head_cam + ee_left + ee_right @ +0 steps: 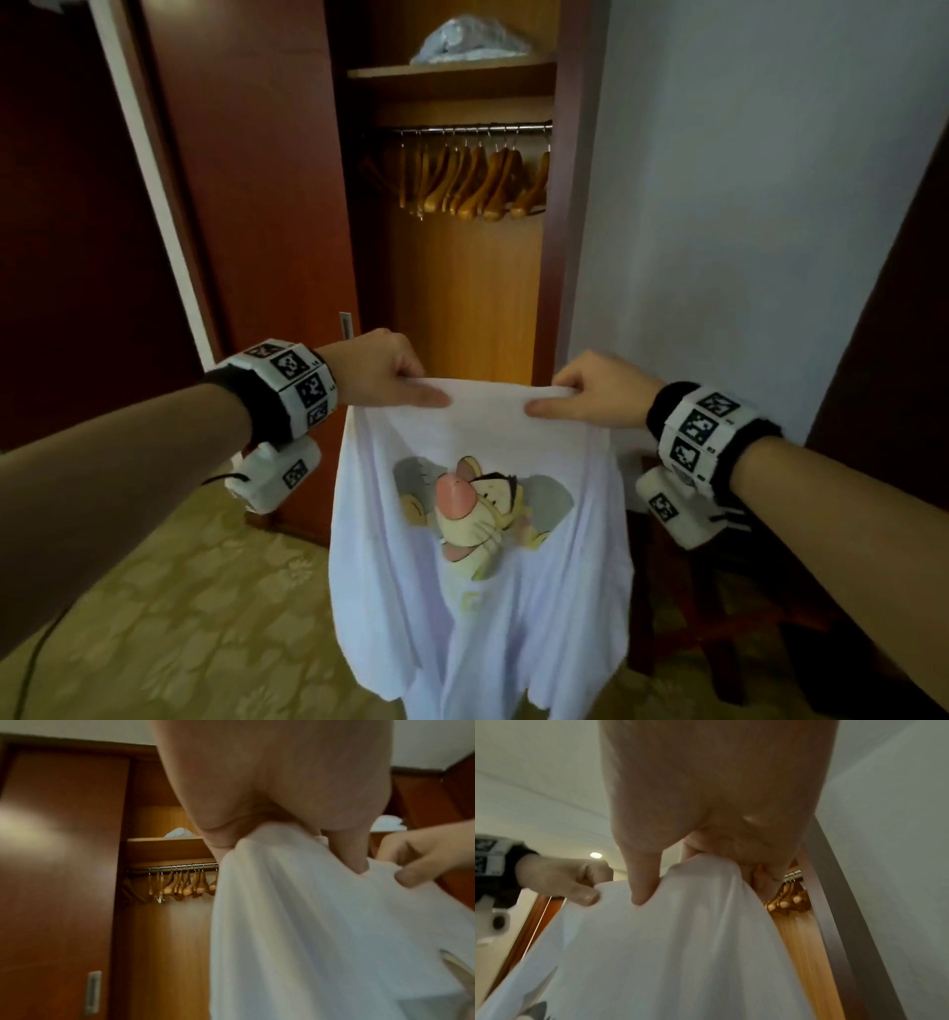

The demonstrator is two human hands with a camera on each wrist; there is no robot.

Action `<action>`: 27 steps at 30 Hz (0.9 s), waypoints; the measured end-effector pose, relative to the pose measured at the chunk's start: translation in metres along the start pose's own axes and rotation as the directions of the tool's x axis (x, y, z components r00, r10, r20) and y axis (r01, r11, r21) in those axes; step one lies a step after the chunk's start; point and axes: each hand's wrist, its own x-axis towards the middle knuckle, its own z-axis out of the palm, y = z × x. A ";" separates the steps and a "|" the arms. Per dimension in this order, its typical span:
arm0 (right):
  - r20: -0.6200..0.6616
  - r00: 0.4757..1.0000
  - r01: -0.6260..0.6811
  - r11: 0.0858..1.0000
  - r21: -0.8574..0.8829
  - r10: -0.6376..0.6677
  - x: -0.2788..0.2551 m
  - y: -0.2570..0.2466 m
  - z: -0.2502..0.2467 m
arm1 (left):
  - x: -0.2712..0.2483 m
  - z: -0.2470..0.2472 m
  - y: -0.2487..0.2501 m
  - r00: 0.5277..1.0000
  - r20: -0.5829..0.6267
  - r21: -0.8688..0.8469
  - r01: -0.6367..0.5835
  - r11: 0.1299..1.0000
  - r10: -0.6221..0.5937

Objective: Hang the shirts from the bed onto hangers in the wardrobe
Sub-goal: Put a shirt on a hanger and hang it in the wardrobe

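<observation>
Both hands are closed on one white shirt (482,545): the left hand (377,367) pinches its top edge at about ten o'clock from the cartoon print, the right hand (598,388) at two o'clock, and the cloth hangs free in front of the open wardrobe (464,288). The hangers (475,180) crowd the rail (475,128) up at twelve o'clock, all bare. The print looks upside down to me, so I judge the grip is on the hem; threaded that way, the shirt would hang wrong. Freeing one hand to fetch a hanger leaves the whole weight on a thin pinch, and the shirt could slide onto the floor (195,606). The packed hangers may also snag each other.
</observation>
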 end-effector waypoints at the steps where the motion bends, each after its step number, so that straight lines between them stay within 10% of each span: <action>1: -0.008 1.000 0.019 0.999 -0.049 -0.019 0.008 0.002 -0.004 | 0.000 -0.002 -0.007 1.000 0.016 0.071 0.017 0.997 -0.018; 16: -0.002 1.000 -0.001 0.957 -0.291 0.001 0.159 0.047 0.004 | 0.084 0.017 -0.154 0.950 0.096 0.811 0.099 0.577 -0.298; 27: -0.033 0.996 -0.090 0.959 -0.270 0.084 0.347 0.075 0.000 | 0.223 -0.026 -0.292 0.959 0.048 0.385 0.240 0.891 -0.279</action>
